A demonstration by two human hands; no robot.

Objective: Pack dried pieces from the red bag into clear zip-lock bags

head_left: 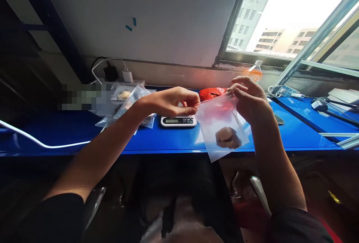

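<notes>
A translucent zip bag (209,123) with a red strip along its top edge hangs between my two hands. Low inside it lies a brownish lump (227,137), seen cloudily through the plastic. My left hand (179,100) pinches one top corner of the bag. The other top corner is gripped by my right hand (248,95), thumb against fingers. Just below my left hand, a white digital scale (178,121) sits on the blue table, its display lit but too small to read surely. Behind the bag rests a red package (211,93).
Several clear bags (126,102) with contents pile up left of the scale. A charger plug (127,75) and cables stand at the wall. An orange drink bottle (254,71) is by the window. A phone (278,119) lies right, partly behind my arm. The blue table (162,142) ends toward me.
</notes>
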